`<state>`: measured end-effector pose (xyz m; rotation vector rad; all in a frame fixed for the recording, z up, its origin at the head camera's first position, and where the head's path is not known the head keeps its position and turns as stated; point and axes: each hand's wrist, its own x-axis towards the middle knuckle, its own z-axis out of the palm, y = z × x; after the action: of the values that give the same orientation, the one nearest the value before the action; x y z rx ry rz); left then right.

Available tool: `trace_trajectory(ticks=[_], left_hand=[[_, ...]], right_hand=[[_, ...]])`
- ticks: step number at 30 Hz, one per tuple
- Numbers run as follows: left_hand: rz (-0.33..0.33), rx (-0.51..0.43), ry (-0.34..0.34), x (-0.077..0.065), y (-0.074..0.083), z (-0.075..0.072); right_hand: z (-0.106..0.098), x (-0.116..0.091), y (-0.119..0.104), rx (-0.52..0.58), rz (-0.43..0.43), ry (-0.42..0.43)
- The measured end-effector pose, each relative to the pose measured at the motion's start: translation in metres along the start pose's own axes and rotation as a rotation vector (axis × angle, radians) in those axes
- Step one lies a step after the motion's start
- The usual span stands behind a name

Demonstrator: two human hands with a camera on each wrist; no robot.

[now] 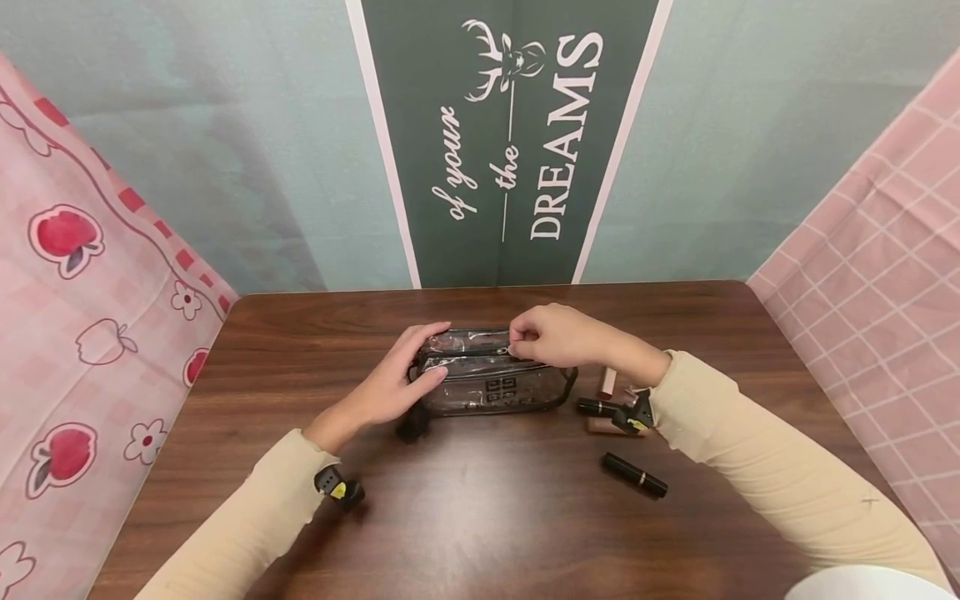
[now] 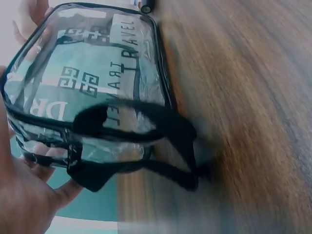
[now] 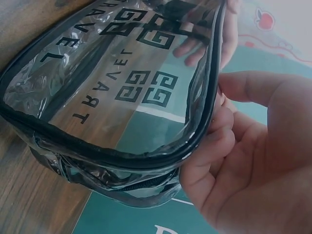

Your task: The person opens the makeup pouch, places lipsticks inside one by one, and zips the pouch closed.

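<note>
A see-through toiletry bag [image 1: 498,392] with black trim and the printed word TRAVEL stands upright on the table. My left hand [image 1: 390,379] grips its left end, thumb over the front top edge and fingers toward the back. In the left wrist view a black strap loop [image 2: 183,129] sticks out from that end of the bag [image 2: 80,80]. At the top zipper, my right hand [image 1: 558,335] pinches the pull with thumb and forefinger, right of the bag's middle. From the right wrist view, the right hand's fingers [image 3: 222,139] lie along the bag's top edge; the pull is hidden there.
On the brown wooden table [image 1: 465,517], a black tube [image 1: 634,476] lies right of the bag. Another black tube [image 1: 596,407] and a pinkish tube [image 1: 608,382] lie beneath the right wrist. A white round rim [image 1: 862,583] shows at the bottom right.
</note>
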<state>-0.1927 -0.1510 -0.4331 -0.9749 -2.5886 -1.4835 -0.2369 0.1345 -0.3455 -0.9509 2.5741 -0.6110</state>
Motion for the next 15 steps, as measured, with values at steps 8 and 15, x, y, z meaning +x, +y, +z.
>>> trace_trajectory(ticks=[8,15], left_hand=[[-0.005,-0.016,0.005,0.003,0.002,0.007],[-0.043,-0.054,0.037,0.002,-0.002,0.014]], right_hand=[[0.003,0.0,0.0,0.016,0.0,0.012],[0.005,0.0,0.003,0.028,-0.002,0.036]])
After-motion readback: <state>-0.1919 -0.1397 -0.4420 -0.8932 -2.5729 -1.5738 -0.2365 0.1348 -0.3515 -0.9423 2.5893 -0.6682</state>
